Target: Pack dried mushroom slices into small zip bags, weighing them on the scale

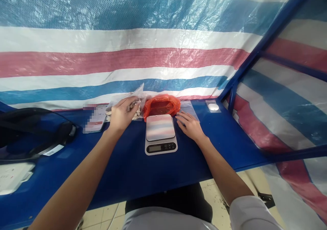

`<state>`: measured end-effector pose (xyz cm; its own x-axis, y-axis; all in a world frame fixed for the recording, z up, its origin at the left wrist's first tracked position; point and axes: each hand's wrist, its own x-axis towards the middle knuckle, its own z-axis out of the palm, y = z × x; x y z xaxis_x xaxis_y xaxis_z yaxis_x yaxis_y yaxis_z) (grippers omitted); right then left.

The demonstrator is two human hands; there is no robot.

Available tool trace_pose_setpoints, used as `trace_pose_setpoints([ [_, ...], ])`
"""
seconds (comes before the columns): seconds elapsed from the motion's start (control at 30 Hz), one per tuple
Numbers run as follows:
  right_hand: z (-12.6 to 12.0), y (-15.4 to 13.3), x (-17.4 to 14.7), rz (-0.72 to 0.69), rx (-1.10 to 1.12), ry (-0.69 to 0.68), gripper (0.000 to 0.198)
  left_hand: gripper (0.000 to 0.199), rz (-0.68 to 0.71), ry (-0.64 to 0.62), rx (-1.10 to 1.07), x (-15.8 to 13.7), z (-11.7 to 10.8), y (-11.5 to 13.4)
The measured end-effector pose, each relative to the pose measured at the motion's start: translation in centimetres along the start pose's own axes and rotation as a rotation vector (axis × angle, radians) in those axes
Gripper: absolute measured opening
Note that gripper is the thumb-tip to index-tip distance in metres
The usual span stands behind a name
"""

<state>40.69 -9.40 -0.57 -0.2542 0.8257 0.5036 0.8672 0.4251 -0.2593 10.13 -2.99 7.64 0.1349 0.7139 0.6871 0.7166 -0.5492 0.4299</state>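
Note:
My left hand (122, 113) is closed at a clear plastic bag (139, 91), its fingers and thumb curled around part of it. Pale dried-looking pieces (138, 114) and darker bits show through the plastic by the fingers; their kind is unclear. With fingers stretched out, my right hand (189, 125) lies on a flat clear plastic bag (190, 108), beside the opening of a red plastic bag (176, 102). Some brownish contents show inside the red bag. Between my hands stands a white kitchen scale (160, 127) with a shiny top; its display shows no readable number.
A phone (96, 119) lies left of my left hand. Black headphones or straps (61, 134) and a white power strip (15, 177) occupy the blue table's (189, 165) left. A white earphone-like case (213, 107) sits at the back right. Striped sheeting (127, 59) and blue frame bars (255, 56) enclose the table.

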Motion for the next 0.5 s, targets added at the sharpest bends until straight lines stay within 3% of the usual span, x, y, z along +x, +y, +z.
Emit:
trace_pose_setpoints([
  [0.27,-0.9,-3.4,2.0,0.009,0.231,0.086,0.034,0.027,-0.188,0.112,-0.356,-3.0,1.0,4.2],
  [0.4,0.2,-4.2,3.6,0.118,0.479,0.15,0.034,0.029,-0.311,0.131,-0.63,-4.3,2.7,4.4],
  [0.5,1.8,-4.3,4.4,0.275,0.719,0.194,0.036,0.032,-0.445,0.109,-0.873,-5.1,3.8,3.9],
])
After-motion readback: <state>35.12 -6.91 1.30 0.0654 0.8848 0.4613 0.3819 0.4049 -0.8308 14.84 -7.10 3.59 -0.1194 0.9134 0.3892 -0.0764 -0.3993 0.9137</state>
